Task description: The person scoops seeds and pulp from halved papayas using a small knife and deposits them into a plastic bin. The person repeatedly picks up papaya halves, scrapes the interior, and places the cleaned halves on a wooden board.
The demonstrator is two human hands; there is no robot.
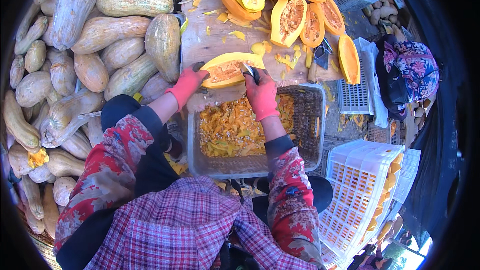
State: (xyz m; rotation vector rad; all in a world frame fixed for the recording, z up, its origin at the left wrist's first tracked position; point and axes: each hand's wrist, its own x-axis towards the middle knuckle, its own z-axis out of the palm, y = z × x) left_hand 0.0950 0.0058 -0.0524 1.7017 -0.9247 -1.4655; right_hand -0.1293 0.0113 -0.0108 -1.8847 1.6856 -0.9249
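Observation:
A halved, peeled squash (223,70) lies cut side up at the near edge of the wooden board (210,41), its seedy orange hollow showing. My left hand (188,84), in a pink glove with dark fingertips, grips its left end. In my right hand (261,92), gloved alike, is a small metal tool (248,69), perhaps a spoon or scraper; its bright end meets the pulp at the squash's right side, and the fingers hide its handle. Directly below both hands stands a plastic crate (319,131) holding orange pulp, seeds and peel (228,127).
Unpeeled squashes (112,33) are heaped along the left. More peeled halves (288,20) pile up at the board's far right, near a wooden-handled blade (321,57). White crates (362,183) with orange pieces stand at lower right. A floral backpack (416,69) rests farther right.

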